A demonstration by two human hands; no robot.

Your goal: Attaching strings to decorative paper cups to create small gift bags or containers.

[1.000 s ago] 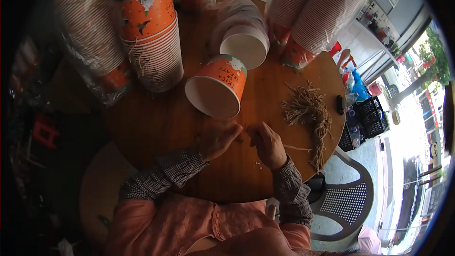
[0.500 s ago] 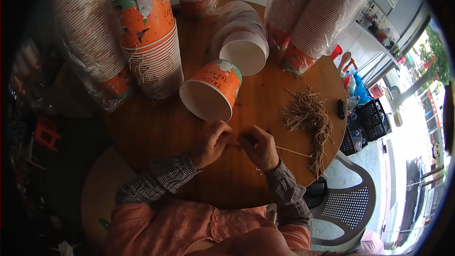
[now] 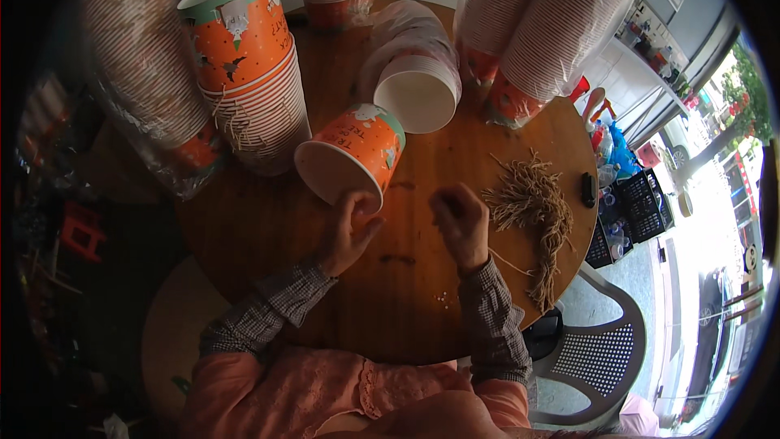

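Observation:
An orange paper bucket (image 3: pixel 363 142) with a green band and pale inside lies tilted on the table, its mouth toward me. My left hand (image 3: pixel 349 232) is at the lower rim of that mouth, thumb and fingers apart; whether it touches the rim is hard to tell. Apart from it, my right hand (image 3: pixel 461 223) hovers over the table with fingers curled against the thumb. Anything in that pinch is too small to make out. A bundle of tan twisted cords (image 3: pixel 540 211) lies to its right, one loose cord (image 3: pixel 510 262) reaching toward my right wrist.
A tall bucket stack (image 3: pixel 258 110) stands at left, beside a plastic-wrapped stack (image 3: pixel 150 57). More wrapped stacks (image 3: pixel 561 24) are at back right. A white-mouthed bucket (image 3: pixel 417 95) lies behind the orange one. A black object (image 3: pixel 588 189) sits near the right edge, beyond it a chair (image 3: pixel 597 349).
My hands, together before, have parted: the left moved up to the bucket's rim, the right up and slightly right. The orange bucket has shifted a little left.

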